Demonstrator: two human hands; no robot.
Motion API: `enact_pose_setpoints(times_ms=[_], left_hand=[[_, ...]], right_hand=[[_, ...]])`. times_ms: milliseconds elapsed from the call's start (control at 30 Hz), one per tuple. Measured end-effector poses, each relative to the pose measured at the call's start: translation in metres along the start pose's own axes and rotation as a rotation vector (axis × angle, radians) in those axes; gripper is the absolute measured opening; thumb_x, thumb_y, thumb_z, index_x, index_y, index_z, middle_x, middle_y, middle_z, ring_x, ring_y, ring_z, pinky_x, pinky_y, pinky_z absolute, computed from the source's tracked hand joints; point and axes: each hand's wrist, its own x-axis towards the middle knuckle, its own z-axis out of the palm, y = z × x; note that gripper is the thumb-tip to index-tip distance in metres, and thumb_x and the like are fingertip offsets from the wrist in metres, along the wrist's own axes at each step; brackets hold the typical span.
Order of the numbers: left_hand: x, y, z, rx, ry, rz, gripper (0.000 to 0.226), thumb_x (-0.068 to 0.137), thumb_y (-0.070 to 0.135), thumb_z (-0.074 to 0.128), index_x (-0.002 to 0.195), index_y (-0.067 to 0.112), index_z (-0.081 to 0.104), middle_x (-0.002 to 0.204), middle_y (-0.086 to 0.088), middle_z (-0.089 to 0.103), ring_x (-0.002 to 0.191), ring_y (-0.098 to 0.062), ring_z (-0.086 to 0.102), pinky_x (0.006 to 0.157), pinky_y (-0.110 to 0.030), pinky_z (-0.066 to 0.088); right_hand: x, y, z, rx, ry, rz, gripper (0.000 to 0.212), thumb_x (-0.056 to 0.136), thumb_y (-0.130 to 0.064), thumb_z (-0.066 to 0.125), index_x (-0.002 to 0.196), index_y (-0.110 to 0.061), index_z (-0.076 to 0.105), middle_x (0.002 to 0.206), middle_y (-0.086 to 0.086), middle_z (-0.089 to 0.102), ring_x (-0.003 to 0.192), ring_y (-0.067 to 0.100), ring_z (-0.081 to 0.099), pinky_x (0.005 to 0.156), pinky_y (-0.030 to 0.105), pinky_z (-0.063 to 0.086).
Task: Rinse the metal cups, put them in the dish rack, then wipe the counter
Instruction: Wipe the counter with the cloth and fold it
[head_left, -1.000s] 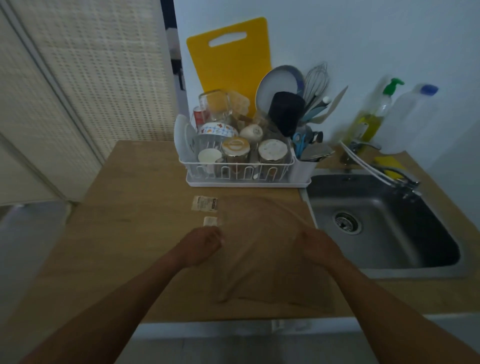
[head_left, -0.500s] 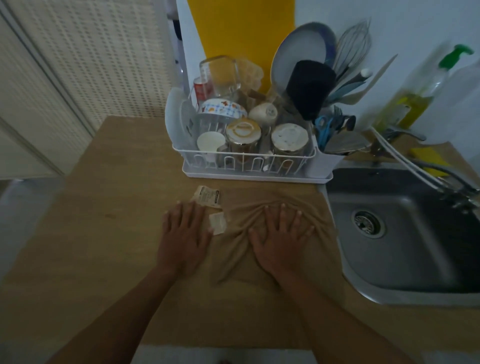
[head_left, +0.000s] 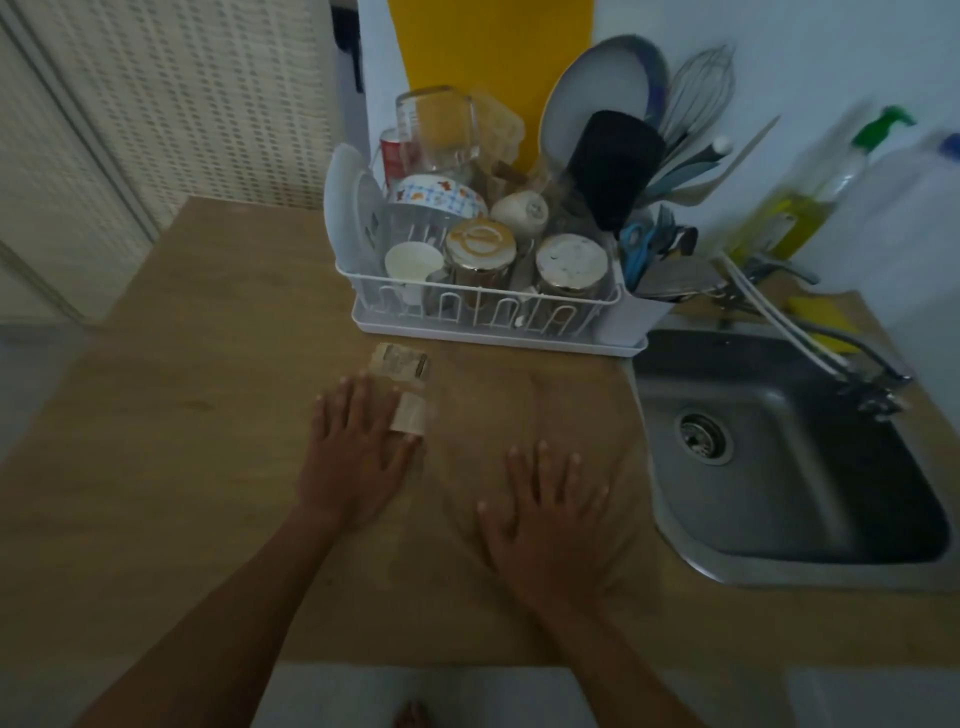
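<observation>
A tan cloth (head_left: 524, 415) lies spread flat on the wooden counter (head_left: 182, 467), just in front of the white dish rack (head_left: 493, 327). My right hand (head_left: 545, 514) presses on the cloth with fingers spread. My left hand (head_left: 358, 457) lies flat at the cloth's left edge, fingers apart, touching a small label (head_left: 410, 413) on the cloth. Two metal cups (head_left: 480, 254) (head_left: 571, 262) stand upside down in the front row of the rack, next to a white cup (head_left: 413, 265).
The steel sink (head_left: 779, 452) with its tap (head_left: 841, 358) lies right of the cloth. A second tag (head_left: 400, 359) rests near the rack. Bottles (head_left: 810, 197) stand at the back right. A yellow cutting board (head_left: 493, 52) leans on the wall behind the rack.
Both hands went from gripping the cloth's edges to lying flat on it. The bunched cloth has been smoothed out, and my right hand has slid back toward me. The camera has moved closer.
</observation>
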Motion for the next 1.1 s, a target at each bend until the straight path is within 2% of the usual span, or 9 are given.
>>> enact_pose_setpoints(times_ms=[100,167,300,367,500,667,800,933,1100], left_hand=[[-0.001,0.0,0.0,0.001,-0.008,0.01,0.068,0.094,0.06,0.017,0.151,0.025,0.025,0.161,-0.014,0.017,0.149,-0.035,0.008,0.119,-0.056,0.011],[-0.002,0.0,-0.002,-0.024,0.004,0.011,0.068,0.094,0.058,0.014,0.151,0.024,0.026,0.16,-0.015,0.019,0.149,-0.035,0.009,0.119,-0.056,0.012],[-0.004,-0.001,0.0,-0.032,0.026,0.018,0.067,0.094,0.058,0.013,0.152,0.026,0.024,0.161,-0.012,0.017,0.149,-0.033,0.008,0.12,-0.053,0.01],[-0.003,-0.001,0.002,-0.042,0.028,0.016,0.067,0.094,0.059,0.015,0.153,0.027,0.021,0.162,-0.011,0.015,0.15,-0.031,0.004,0.121,-0.052,0.007],[-0.003,-0.001,0.004,-0.024,0.047,0.014,0.067,0.093,0.06,0.018,0.153,0.028,0.022,0.161,-0.013,0.017,0.15,-0.033,0.007,0.12,-0.053,0.008],[-0.007,-0.003,0.005,-0.027,0.005,0.042,0.071,0.09,0.064,0.019,0.153,0.03,0.018,0.163,-0.009,0.012,0.149,-0.034,0.004,0.12,-0.055,0.007],[-0.025,0.001,0.001,-0.028,-0.007,0.031,0.07,0.091,0.062,0.016,0.154,0.029,0.019,0.163,-0.005,0.012,0.149,-0.036,0.004,0.119,-0.056,0.005],[-0.046,0.001,0.0,-0.061,-0.022,0.018,0.072,0.092,0.06,0.01,0.154,0.024,0.021,0.163,-0.005,0.014,0.15,-0.031,0.006,0.119,-0.056,0.008],[-0.084,-0.003,0.0,-0.071,-0.009,0.026,0.073,0.093,0.06,0.011,0.154,0.02,0.021,0.162,-0.005,0.015,0.15,-0.026,0.007,0.121,-0.051,0.008]], right_hand=[[-0.043,-0.002,0.003,-0.039,-0.034,0.001,0.077,0.081,-0.075,0.036,0.149,-0.039,0.031,0.16,0.0,0.026,0.146,0.04,0.021,0.111,0.07,0.013],[-0.032,0.002,0.004,-0.049,-0.022,0.005,0.078,0.081,-0.077,0.033,0.149,-0.04,0.028,0.16,0.001,0.025,0.146,0.042,0.018,0.11,0.072,0.01],[0.042,0.012,0.002,-0.051,-0.054,0.011,0.079,0.078,-0.082,0.001,0.147,-0.046,-0.014,0.164,0.0,0.0,0.148,0.04,-0.009,0.111,0.071,0.002],[0.079,0.015,0.0,-0.053,-0.052,0.018,0.085,0.072,-0.083,-0.01,0.146,-0.043,-0.019,0.164,0.0,-0.006,0.147,0.041,-0.012,0.112,0.07,-0.002],[0.127,0.014,-0.006,-0.031,-0.077,0.009,0.089,0.074,-0.079,-0.002,0.152,-0.037,-0.01,0.164,0.003,-0.01,0.146,0.041,-0.016,0.113,0.066,-0.012],[0.126,0.014,-0.006,-0.002,-0.09,0.009,0.075,0.088,-0.073,0.013,0.152,-0.038,-0.005,0.164,0.002,-0.01,0.147,0.038,-0.016,0.114,0.065,-0.009],[0.067,0.004,-0.002,-0.008,-0.029,0.013,0.079,0.085,-0.077,0.012,0.153,-0.038,0.003,0.164,-0.001,-0.001,0.149,0.037,-0.007,0.113,0.065,-0.011],[-0.011,-0.007,0.003,0.009,0.023,-0.008,0.078,0.085,-0.075,0.026,0.151,-0.035,0.024,0.161,0.003,0.021,0.148,0.04,0.012,0.113,0.069,0.004],[-0.081,-0.019,0.007,-0.048,0.02,0.036,0.077,0.083,-0.073,0.036,0.147,-0.032,0.037,0.156,0.005,0.034,0.144,0.041,0.024,0.109,0.072,0.012]])
